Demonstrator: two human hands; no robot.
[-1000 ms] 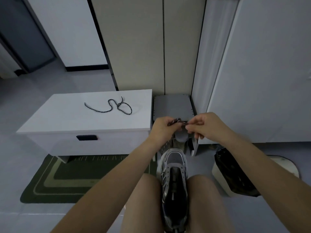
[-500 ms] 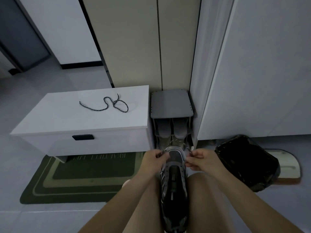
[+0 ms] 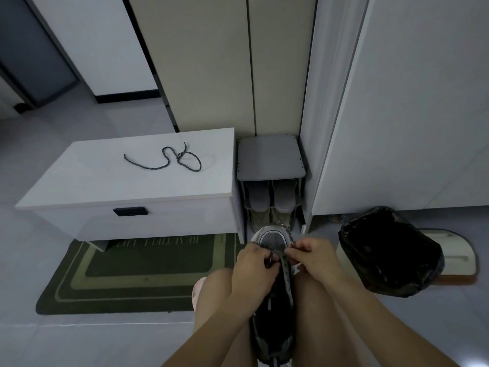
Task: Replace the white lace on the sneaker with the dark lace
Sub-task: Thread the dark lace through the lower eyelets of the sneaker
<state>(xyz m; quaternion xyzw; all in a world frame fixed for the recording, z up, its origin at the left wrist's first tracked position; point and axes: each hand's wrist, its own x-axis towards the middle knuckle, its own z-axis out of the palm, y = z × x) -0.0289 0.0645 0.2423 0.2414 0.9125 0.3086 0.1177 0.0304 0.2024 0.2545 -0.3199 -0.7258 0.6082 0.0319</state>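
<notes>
The person sits with the sneaker (image 3: 272, 238) clamped between their bare thighs, its toe pointing away toward the far wall and its heel near the bottom edge of the view. Both hands are at the toe end of the lacing. The left hand (image 3: 252, 264) has its fingers curled in, pinching the speckled dark lace (image 3: 270, 258) just over the front eyelets, and the right hand (image 3: 313, 256) pinches the same lace from the other side, the two hands nearly touching. A stretch of that lace loops round the tip of the toe. To the far left, a spare dark lace (image 3: 169, 161) lies in a loose squiggle on top of the white bench (image 3: 105, 189), well apart from the shoe. Just right of the bench stands a small grey shoe rack (image 3: 270, 157) with slippers (image 3: 283, 198) on its shelf. A green mat (image 3: 132, 282) lies under the bench's near edge, and a bin lined with a black bag (image 3: 389, 252) sits to the right.
</notes>
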